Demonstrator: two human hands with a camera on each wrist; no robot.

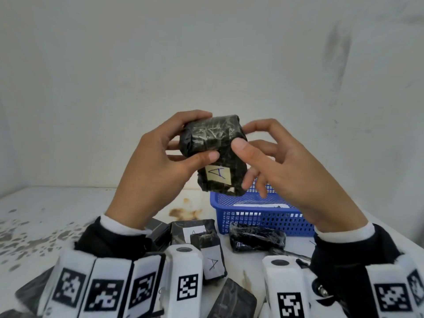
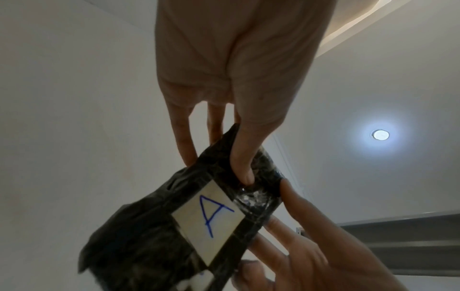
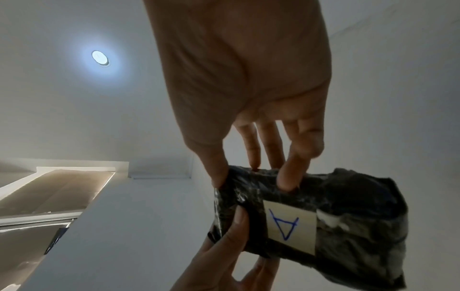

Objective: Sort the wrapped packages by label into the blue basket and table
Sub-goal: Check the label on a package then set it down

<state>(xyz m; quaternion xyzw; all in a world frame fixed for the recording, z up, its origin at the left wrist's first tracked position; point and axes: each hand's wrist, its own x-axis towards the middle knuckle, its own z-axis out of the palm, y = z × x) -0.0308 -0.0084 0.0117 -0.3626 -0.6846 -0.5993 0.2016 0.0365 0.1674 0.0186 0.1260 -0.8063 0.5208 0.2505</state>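
Both hands hold a black-wrapped package (image 1: 214,143) up above the blue basket (image 1: 257,216): left hand (image 1: 158,166) grips it, right hand (image 1: 289,166) pinches it. Its label (image 1: 218,176) reads "A". More packages lie near on the table (image 1: 68,210).

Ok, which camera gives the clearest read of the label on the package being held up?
Left wrist: the label fills the frame's middle, its blue "A" large and unobstructed. The right wrist view shows it clearly too but upside down. In the head view it is small.
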